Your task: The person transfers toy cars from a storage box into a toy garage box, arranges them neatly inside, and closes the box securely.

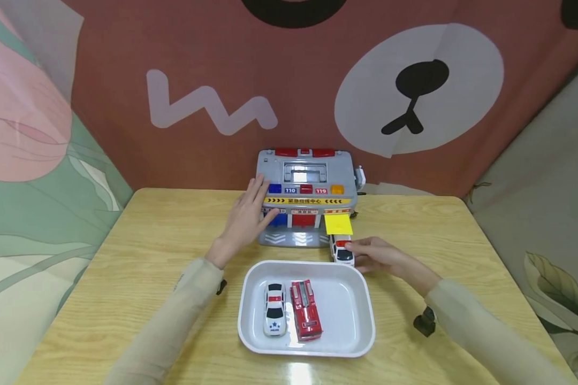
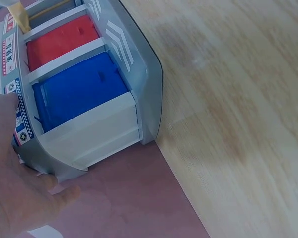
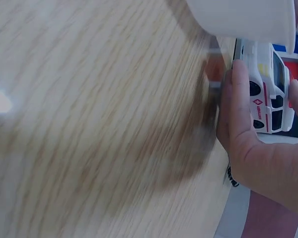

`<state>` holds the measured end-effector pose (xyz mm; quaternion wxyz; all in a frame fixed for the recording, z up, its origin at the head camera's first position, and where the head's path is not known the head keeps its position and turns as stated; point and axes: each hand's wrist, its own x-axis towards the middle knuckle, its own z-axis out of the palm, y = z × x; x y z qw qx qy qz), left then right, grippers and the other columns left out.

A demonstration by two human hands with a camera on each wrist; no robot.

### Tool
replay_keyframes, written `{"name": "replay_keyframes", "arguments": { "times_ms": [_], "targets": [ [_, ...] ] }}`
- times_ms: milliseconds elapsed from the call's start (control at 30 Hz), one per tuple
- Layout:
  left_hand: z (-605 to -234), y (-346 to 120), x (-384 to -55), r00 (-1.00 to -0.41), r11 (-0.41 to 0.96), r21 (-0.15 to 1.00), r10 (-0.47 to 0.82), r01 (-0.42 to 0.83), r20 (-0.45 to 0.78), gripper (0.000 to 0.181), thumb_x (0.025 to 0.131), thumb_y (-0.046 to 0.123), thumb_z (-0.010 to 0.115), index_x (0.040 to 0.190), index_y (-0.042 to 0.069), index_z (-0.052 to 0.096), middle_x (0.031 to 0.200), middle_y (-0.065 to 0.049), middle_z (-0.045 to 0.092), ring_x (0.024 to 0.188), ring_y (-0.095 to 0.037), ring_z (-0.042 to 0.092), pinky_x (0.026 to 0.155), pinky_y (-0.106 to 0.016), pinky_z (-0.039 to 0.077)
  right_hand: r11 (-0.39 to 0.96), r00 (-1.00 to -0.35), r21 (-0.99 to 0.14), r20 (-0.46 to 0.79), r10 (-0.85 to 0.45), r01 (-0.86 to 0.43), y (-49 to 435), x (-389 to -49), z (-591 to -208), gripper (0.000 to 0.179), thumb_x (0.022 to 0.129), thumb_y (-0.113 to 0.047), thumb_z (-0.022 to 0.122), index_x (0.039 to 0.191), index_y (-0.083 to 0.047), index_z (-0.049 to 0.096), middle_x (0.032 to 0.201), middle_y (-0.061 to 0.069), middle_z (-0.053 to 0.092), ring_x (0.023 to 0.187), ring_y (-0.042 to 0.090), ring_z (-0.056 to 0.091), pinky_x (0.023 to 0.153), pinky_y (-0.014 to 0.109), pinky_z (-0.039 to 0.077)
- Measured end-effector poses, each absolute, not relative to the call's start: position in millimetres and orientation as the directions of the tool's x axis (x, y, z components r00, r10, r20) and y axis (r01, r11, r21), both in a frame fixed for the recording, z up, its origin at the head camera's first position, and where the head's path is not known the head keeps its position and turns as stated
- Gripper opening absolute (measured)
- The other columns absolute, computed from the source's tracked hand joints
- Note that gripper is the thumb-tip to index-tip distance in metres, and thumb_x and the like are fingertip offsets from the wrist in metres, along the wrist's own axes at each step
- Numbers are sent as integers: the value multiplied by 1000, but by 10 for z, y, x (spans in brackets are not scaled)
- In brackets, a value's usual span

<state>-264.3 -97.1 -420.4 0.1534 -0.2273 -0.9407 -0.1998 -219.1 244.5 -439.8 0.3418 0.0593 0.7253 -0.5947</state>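
A grey toy emergency garage (image 1: 308,174) stands at the back of the table. My left hand (image 1: 244,219) rests on its left edge with the fingers extended. At the right bay, a yellow door (image 1: 338,223) is raised, and a white toy ambulance (image 1: 344,256) with a red roof light sits partly beneath it. My right hand (image 1: 378,254) grips the ambulance between thumb and fingers, as the right wrist view confirms on the vehicle's side (image 3: 262,106). Down in the left wrist view are the blue door (image 2: 82,89) and the red door (image 2: 64,42).
In front of the garage stands a white tray (image 1: 351,347), close to the ambulance's front end. It holds a white toy police car (image 1: 275,310) and a red toy fire truck (image 1: 306,310). Behind the wooden table (image 1: 173,224) hangs a printed brown cloth (image 1: 212,160).
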Motion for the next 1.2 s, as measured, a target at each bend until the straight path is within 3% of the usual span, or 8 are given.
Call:
{"name": "replay_keyframes", "arguments": {
  "times_ms": [200,533,767,1067,1200],
  "targets": [
    [-4194,-951,-2639,-853,815,314,366,487,373,76,97,52,48,154,8,22,161,-10,8,147,-26,6,111,-54,25,260,-766,-823,-566,-304,504,2360,-2234,-4403,67,97,-31,58,144,10,31,123,22,59,94,21,64,82,33,55],
    [-4185,-951,-2639,-855,815,325,353,480,379,76,96,51,50,154,8,23,161,-9,7,146,-29,9,111,-54,25,215,-791,-844,-536,-294,492,2236,-2260,-4425,76,96,-27,61,147,12,20,137,27,47,98,19,62,89,35,52],
    [-4197,-953,-2638,-851,813,321,356,486,386,76,97,50,50,153,7,24,161,-10,8,146,-31,11,109,-56,27,37,-802,-853,-503,-324,520,2227,-2257,-4462,66,97,-5,53,145,16,14,121,22,54,90,16,65,95,35,49],
    [-4201,-946,-2629,-857,814,329,352,478,376,76,96,51,50,153,8,23,161,-9,7,146,-29,8,110,-55,26,-127,-841,-857,-444,-310,499,2223,-2237,-4491,59,100,-1,45,144,20,10,146,35,25,105,21,62,104,37,39],
    [-4215,-945,-2635,-856,815,325,353,480,378,76,97,51,49,153,8,23,161,-9,7,146,-29,9,110,-55,26,-162,-860,-858,-441,-256,487,2209,-2249,-4526,54,100,-1,45,142,19,19,134,33,44,107,24,62,101,37,42]
  ]
}}
